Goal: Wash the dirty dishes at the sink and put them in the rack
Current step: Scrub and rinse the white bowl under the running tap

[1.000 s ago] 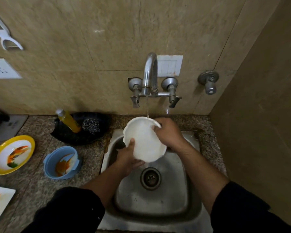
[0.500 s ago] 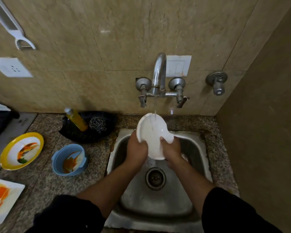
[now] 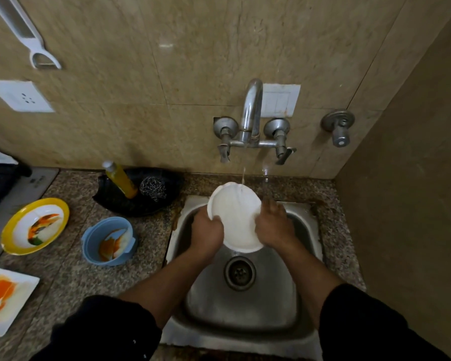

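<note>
Rinsing one white plate (image 3: 235, 217) under the running tap (image 3: 250, 113), above the sink (image 3: 245, 308).
Left hand (image 3: 207, 231) curled round its lower-left rim; right hand (image 3: 274, 227) against the right edge, grip unclear. Next, likely: a firm hold on slippery plastic for racking. Dirty on the counter: one yellow bowl (image 3: 34, 225), one blue bowl (image 3: 108, 241), one square plate (image 3: 7, 300).

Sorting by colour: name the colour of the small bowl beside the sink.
The bowl is light blue, smeared orange inside; clearest in the head view.
</note>
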